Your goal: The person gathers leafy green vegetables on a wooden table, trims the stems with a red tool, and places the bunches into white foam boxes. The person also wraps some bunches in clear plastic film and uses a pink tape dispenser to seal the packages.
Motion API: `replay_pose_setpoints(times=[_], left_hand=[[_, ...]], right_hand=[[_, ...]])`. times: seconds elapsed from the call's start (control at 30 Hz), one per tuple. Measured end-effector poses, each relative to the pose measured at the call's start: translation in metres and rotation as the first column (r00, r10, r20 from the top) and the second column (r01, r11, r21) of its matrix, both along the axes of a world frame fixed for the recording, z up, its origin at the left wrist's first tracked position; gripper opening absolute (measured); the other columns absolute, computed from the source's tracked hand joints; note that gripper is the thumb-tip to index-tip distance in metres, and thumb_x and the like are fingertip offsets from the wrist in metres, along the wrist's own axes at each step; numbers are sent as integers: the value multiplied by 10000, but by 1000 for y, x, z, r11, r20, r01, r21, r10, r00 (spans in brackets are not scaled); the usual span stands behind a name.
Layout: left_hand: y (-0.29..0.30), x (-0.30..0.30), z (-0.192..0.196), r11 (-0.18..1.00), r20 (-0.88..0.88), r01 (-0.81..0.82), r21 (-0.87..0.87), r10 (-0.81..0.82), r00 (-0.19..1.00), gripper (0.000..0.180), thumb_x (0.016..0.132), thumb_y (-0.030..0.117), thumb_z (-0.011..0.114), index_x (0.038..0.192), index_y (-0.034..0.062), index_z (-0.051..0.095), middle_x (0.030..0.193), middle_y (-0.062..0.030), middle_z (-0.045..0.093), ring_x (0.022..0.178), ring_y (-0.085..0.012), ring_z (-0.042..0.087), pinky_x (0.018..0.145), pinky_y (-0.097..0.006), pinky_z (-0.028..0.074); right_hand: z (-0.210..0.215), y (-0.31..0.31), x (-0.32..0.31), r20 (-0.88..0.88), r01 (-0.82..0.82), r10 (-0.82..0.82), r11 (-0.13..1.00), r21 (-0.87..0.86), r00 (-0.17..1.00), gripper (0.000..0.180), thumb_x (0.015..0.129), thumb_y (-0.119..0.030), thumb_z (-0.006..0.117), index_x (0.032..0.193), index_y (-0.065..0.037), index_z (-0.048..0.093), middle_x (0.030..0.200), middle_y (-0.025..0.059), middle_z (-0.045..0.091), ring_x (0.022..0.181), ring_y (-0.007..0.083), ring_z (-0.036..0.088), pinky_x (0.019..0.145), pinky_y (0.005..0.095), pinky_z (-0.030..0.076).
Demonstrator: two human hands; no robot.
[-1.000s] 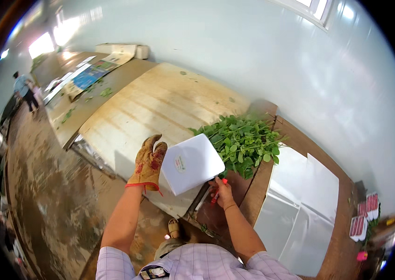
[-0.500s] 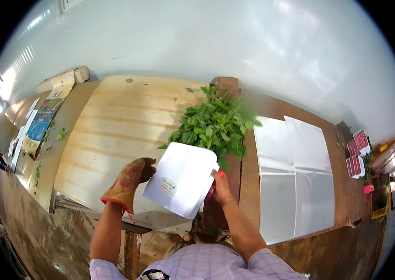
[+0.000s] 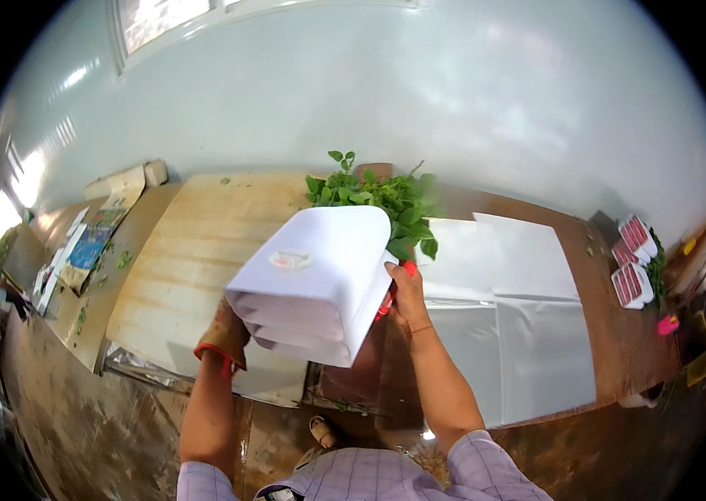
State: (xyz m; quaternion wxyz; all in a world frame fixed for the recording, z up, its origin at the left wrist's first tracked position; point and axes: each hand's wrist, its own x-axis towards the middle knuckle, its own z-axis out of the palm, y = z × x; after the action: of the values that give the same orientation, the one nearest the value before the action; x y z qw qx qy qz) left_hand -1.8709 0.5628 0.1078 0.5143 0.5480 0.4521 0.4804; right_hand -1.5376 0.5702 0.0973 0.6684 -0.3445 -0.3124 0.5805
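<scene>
A white corrugated cardboard wrap (image 3: 319, 242) with a small oval label is folded round a bunch of leafy green stems (image 3: 374, 194). It is tilted up off the table, its layered open end toward me, and the leaves stick out at the far end. My right hand (image 3: 407, 296) is closed at the wrap's right edge, thumb against the cardboard. In that same hand is a red tool (image 3: 384, 306), mostly hidden. My left hand (image 3: 226, 336), in a tan and red work glove, is at the wrap's lower left corner. Its fingers are hidden behind the cardboard.
White sheets (image 3: 503, 309) cover the table's right part; a pale stained board (image 3: 202, 250) lies on the left. Wrapped bunches with red contents (image 3: 632, 285) stand at the far right. A printed paper sack (image 3: 94, 242) and loose leaves lie far left. A wall rises behind.
The wrap has tipped up, so its open end now shows toward me. My left hand has gone from beside the wrap to behind its lower corner. My view has lifted slightly.
</scene>
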Motion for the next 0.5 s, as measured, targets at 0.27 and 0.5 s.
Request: replay_pose_setpoints(times=[0.27, 0.5], left_hand=[[-117, 180, 95, 818, -776, 478, 319, -64, 627, 453, 869, 187, 621, 1291, 64, 512, 1259, -104, 584, 1130, -229, 574, 926, -361, 487], [-239, 363, 129, 748, 582, 633, 200, -611, 538, 500, 899, 313, 612, 1318, 69, 492, 1245, -91, 582, 1115, -222, 582, 914, -344, 498]], right_hand=[[46, -128, 152, -160, 176, -145, 965, 196, 976, 227, 870, -205, 631, 1013, -53, 541, 803, 34, 585, 615, 112, 531, 552, 267, 445], [90, -322, 321, -129, 554, -539, 800, 232, 832, 295, 882, -245, 639, 1088, -48, 558, 913, 18, 603, 820, 105, 579, 719, 263, 492]])
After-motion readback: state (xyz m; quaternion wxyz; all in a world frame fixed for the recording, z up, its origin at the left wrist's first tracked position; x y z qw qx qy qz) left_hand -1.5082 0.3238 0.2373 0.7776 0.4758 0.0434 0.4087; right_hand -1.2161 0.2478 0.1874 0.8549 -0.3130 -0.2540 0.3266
